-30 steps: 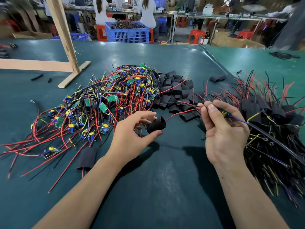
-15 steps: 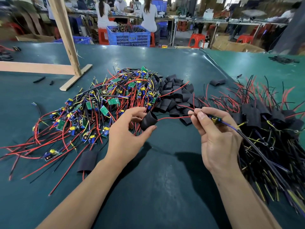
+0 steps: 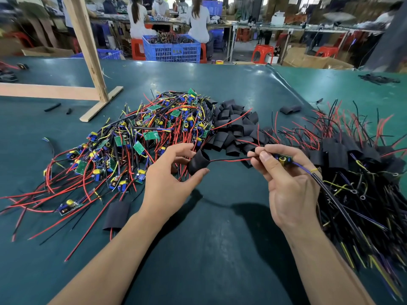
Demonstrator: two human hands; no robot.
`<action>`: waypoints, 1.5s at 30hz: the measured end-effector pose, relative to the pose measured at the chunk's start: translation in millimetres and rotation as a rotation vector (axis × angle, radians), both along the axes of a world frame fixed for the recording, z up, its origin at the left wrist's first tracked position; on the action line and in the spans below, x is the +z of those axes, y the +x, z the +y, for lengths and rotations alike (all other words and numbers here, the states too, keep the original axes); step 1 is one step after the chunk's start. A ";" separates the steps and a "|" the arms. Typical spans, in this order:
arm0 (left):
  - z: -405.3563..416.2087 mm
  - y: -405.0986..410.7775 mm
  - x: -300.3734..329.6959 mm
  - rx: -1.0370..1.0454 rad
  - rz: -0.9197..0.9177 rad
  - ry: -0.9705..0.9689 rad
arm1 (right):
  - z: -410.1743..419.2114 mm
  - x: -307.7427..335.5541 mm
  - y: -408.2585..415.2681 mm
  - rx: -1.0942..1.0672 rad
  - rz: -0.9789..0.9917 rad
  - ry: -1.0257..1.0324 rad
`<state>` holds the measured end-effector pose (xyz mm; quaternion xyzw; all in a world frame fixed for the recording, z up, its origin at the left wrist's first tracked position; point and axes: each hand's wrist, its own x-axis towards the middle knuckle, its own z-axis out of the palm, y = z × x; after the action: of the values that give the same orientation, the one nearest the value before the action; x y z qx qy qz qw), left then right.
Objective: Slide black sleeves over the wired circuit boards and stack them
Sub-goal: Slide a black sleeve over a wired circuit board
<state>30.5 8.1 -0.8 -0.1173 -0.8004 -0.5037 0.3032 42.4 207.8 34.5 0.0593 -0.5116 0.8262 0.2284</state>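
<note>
Head view shows a round-mouthed black sleeve [image 3: 198, 162] pinched by the left hand [image 3: 169, 179], red wire [image 3: 229, 160] threaded through, while the right hand [image 3: 290, 183] grips the circuit board [image 3: 284, 160].

Bare green mat [image 3: 209, 249] lies open between and below the forearms. The tangled board heap [image 3: 136, 146] blocks the left, loose sleeve pile [image 3: 233, 128] the centre back, and finished stack [image 3: 363, 177] the right.

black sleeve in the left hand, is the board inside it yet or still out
Still out. The board is pinched bare in the right hand; only its red and black wires enter the sleeve that the left hand holds.
</note>
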 end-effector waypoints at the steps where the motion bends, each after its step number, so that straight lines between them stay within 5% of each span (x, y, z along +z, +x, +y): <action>1: -0.1 -0.1 -0.1 -0.012 0.004 -0.004 | -0.6 -0.6 -0.8 -0.014 -0.014 -0.012; 9: 1.5 0.3 -0.5 -0.078 0.035 -0.012 | 6.1 2.2 -5.7 -0.031 -0.153 -0.244; 27: 0.1 3.5 5.0 0.021 0.106 -0.060 | 3.3 0.7 -3.9 -0.070 -0.286 -0.115; 37: 4.9 7.6 8.6 -0.048 0.166 -0.461 | -14.8 -5.4 0.3 0.283 -0.442 0.034; 42: 5.2 8.7 8.5 -0.070 0.158 -0.448 | -11.2 -10.8 2.9 0.201 -0.352 0.458; 45: 6.2 8.3 8.0 -0.092 0.133 -0.423 | -6.3 -8.3 2.2 0.129 -0.297 0.439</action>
<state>38.8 14.2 7.2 -0.2475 -0.8604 -0.3289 0.3005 44.6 201.5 26.1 0.0179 -0.7017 0.7078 0.0795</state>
